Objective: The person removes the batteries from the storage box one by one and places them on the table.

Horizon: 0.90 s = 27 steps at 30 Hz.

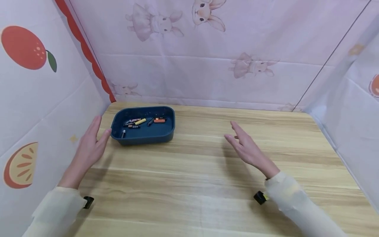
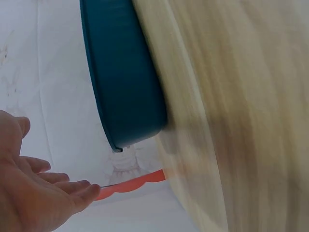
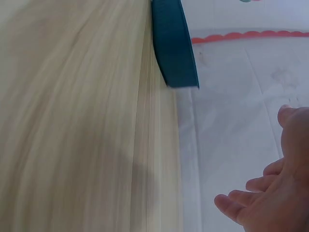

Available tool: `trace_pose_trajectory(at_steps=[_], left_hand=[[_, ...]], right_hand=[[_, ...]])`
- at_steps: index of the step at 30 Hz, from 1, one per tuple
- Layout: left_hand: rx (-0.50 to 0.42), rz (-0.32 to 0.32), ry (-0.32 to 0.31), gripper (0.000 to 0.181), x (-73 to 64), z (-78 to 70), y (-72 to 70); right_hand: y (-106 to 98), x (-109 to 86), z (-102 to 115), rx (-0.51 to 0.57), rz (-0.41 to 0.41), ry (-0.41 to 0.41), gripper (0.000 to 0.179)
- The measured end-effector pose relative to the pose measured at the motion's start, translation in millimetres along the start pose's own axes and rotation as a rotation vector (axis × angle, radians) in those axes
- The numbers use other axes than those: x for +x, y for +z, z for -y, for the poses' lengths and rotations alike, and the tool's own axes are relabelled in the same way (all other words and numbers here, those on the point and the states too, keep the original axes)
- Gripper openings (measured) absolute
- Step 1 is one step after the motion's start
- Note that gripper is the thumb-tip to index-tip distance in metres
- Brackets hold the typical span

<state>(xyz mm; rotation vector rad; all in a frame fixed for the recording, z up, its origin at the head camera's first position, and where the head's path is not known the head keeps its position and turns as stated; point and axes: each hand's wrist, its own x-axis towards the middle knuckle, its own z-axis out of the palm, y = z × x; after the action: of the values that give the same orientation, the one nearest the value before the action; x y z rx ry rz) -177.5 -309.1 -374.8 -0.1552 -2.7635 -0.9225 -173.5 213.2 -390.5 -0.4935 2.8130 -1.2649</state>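
From the head view, my left hand point(image 1: 88, 148) sits left of centre, fingers straight and holding nothing, just beside the left wall of the dark blue rectangular plastic tray point(image 1: 142, 137). The tray's up in the upper left, with a handful of loose batteries point(image 1: 140, 121) corralled inside, so I guess they don't roll off. My right hand point(image 1: 247, 148) floats mid-frame, also flat and empty, well apart from the tray over the light wooden tabletop point(image 1: 207, 184).

Left wrist view: tray point(image 2: 128, 82) upper left, my fingers point(image 2: 72, 191) lower left, not touching.

Right wrist view: tray point(image 3: 175, 48) at the top, fingers point(image 3: 251, 200) lower right.
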Motion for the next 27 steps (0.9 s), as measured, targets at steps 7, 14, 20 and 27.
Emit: trace_pose_trajectory(at_steps=[7,14,20,27], left_hand=[[-0.191,-0.024,-0.144,0.070,15.0,8.9,3.5],[-0.338,-0.006,-0.268,0.073,27.8,16.1,8.0],[-0.398,0.030,-0.297,0.071,35.1,29.8,15.4],[-0.370,0.029,-0.310,0.068,40.8,32.6,23.7]], right_hand=[[29,39.5,18,0.108,-0.033,-0.024,0.069],[70,73.0,38,0.189,-0.039,0.001,0.063],[103,95.7,56,0.230,-0.015,0.028,0.060],[123,115.7,72,0.250,-0.033,0.024,0.056]])
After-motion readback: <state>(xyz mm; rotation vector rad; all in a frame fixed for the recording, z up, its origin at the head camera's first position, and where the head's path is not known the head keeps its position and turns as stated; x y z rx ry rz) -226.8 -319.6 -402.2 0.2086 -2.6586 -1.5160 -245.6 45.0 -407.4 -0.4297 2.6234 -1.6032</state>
